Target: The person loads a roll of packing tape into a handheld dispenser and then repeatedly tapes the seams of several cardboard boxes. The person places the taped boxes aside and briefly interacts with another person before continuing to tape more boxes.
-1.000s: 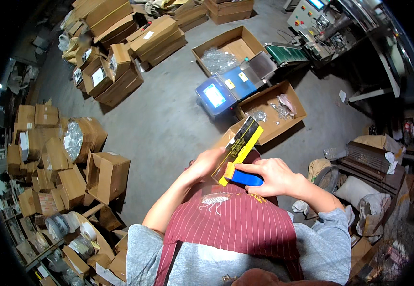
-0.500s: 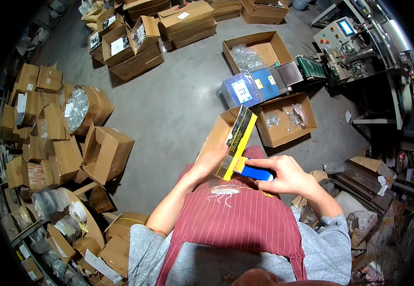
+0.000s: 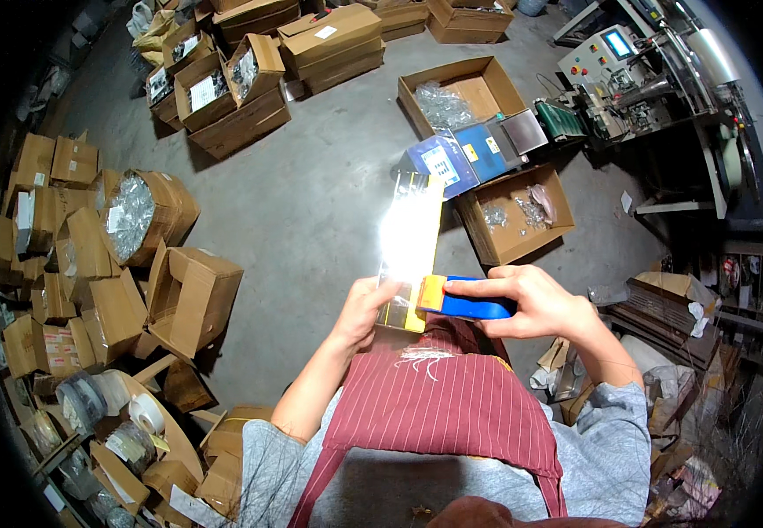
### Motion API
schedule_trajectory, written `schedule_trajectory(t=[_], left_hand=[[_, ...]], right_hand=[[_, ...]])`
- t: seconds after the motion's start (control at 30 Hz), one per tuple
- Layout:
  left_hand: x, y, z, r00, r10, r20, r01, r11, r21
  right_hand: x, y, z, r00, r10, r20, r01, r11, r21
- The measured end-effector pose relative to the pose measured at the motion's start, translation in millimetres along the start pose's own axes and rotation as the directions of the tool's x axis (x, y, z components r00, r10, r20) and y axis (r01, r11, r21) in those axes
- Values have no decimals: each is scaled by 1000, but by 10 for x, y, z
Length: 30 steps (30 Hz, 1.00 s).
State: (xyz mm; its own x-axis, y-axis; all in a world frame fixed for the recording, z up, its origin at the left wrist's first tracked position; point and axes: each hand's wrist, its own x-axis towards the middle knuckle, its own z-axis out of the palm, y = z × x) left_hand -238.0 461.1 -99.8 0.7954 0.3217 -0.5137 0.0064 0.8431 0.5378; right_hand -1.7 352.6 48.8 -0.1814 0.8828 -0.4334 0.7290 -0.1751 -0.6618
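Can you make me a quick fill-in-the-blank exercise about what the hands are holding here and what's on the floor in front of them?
1. The right hand grips a tool whose handle is coloured ____.
2. The left hand holds the lower end of a long, shiny ____ package.
3. The open cardboard box on the floor just beyond the package holds small clear ____.
4. The person wears a striped ____ in dark red.

Missing words: blue; yellow; bags; apron

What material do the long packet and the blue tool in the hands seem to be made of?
Long packet: likely clear glossy plastic film, since it throws a strong white glare; yellow strip along one edge. Blue tool: probably smooth moulded plastic, evenly coloured, with a yellow-orange end.
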Motion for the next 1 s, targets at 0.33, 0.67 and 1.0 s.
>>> schedule_trajectory(t=[0.33, 0.67, 1.0], left_hand=[[-527, 305, -258, 962, 272, 12, -263, 942, -207], [-579, 123, -170, 914, 405, -33, -397, 873, -284], [-1319, 191, 108, 872, 485, -64, -457, 761, -460]], right_hand=[[-245, 140, -328, 947, -300, -113, 302, 953, -5], [254, -167, -144, 969, -247, 22, 245, 939, -242], [-182, -328, -445, 763, -625, -164, 643, 760, 95]])
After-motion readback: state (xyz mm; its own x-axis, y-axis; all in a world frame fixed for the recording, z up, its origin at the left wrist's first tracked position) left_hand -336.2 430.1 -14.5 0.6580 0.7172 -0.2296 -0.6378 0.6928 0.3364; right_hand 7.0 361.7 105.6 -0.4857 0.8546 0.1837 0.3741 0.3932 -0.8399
